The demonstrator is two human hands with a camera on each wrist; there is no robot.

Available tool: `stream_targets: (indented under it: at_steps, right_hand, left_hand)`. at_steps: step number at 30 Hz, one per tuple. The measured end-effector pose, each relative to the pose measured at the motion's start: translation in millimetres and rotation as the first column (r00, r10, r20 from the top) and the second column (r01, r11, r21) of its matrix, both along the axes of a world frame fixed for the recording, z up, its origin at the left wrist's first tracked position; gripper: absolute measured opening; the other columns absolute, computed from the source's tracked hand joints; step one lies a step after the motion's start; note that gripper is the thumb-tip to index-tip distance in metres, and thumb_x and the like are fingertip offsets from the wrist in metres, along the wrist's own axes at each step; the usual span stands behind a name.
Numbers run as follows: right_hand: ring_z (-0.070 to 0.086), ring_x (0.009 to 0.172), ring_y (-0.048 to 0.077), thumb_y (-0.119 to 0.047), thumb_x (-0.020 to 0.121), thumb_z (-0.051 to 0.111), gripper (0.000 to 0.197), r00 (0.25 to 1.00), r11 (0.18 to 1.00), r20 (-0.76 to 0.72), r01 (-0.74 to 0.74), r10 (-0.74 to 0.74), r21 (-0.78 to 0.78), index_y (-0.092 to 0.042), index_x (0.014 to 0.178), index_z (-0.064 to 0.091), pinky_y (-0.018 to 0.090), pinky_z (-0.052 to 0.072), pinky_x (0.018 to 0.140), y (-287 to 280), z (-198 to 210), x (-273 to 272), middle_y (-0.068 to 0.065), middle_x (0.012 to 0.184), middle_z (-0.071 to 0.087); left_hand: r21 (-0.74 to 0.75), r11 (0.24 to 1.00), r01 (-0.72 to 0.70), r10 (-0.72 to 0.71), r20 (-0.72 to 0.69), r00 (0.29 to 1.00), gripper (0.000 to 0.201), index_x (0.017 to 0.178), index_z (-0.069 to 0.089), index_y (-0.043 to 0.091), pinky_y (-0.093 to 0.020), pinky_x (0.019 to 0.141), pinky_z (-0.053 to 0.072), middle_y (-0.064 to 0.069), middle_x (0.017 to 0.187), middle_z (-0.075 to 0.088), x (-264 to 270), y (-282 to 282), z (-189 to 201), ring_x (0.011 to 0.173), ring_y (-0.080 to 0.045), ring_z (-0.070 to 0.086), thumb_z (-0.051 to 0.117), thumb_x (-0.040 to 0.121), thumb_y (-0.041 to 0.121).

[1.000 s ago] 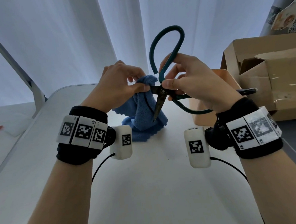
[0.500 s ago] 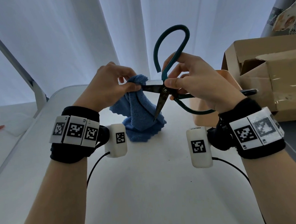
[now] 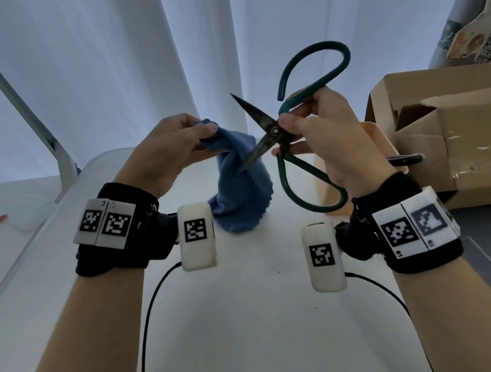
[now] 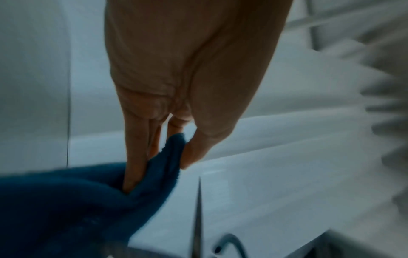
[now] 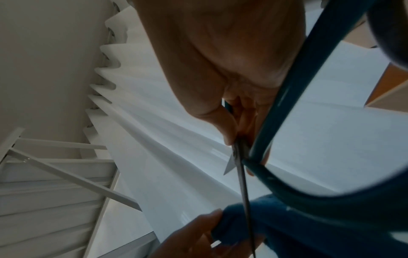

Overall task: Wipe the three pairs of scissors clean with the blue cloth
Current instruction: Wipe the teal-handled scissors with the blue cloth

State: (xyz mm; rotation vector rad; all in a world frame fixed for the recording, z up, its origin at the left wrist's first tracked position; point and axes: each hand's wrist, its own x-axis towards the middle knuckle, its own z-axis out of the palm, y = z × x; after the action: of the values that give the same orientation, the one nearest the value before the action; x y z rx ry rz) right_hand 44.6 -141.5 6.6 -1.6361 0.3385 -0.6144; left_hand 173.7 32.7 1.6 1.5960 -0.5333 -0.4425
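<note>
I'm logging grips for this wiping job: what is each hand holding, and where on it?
The right hand grips the scissors at the pivot and handle bases. The left hand pinches the cloth at its top fold.

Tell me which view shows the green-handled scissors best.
The head view: the green-handled scissors show whole there, blades spread, gripped by the right hand. The right wrist view shows blurred handles and edge-on blades; the left wrist view only a blade tip and a bit of handle.
</note>
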Motion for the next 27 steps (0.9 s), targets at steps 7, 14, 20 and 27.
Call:
stream_targets:
  at_steps: [7,14,20,27]
  right_hand:
    - [0.072,0.064,0.018,0.001,0.096,0.060,0.020,1.000,0.999,-0.004,-0.028,0.028,0.044,0.001,0.115,0.054,0.034,0.061,0.062,2.5,-3.8,2.7,0.011,0.092,0.060]
    - [0.073,0.065,0.018,-0.002,0.095,0.062,0.022,0.999,0.999,-0.018,-0.037,0.037,0.016,-0.003,0.116,0.054,0.037,0.063,0.067,2.2,-5.8,3.5,0.007,0.092,0.060]
    - [0.074,0.070,0.022,-0.004,0.096,0.063,0.023,0.997,0.997,0.004,-0.073,0.074,-0.034,-0.005,0.117,0.054,0.040,0.063,0.071,6.2,-6.5,3.8,0.003,0.090,0.061]
    - [0.074,0.085,0.026,-0.011,0.094,0.068,0.029,0.999,0.988,-0.023,-0.049,0.046,-0.147,-0.011,0.120,0.055,0.042,0.064,0.071,8.3,-8.6,6.0,0.004,0.096,0.061]
  left_hand:
    - [-0.320,0.930,0.180,-0.288,-0.333,0.898,0.039,0.132,0.051,-0.011,-0.031,0.093,0.056,-0.026,0.135,0.058,-8.4,-10.6,2.1,0.123,-0.033,0.062,0.049,0.098,0.007]
    - [-0.343,0.914,0.217,-0.339,-0.349,0.874,0.034,0.129,0.056,-0.010,-0.033,0.097,0.055,-0.021,0.136,0.059,-13.9,-19.4,-3.2,0.120,-0.029,0.063,0.050,0.098,0.004]
    - [-0.387,0.912,0.133,-0.298,-0.405,0.864,0.051,0.138,0.045,-0.011,-0.027,0.091,0.057,-0.025,0.139,0.054,-13.7,-21.6,-9.1,0.113,-0.024,0.064,0.059,0.092,0.005]
    - [-0.233,0.967,0.099,-0.174,-0.324,0.930,0.058,0.120,0.049,0.004,-0.030,0.077,0.060,-0.021,0.112,0.071,-21.0,-23.5,-9.0,0.097,-0.030,0.073,0.076,0.071,0.017]
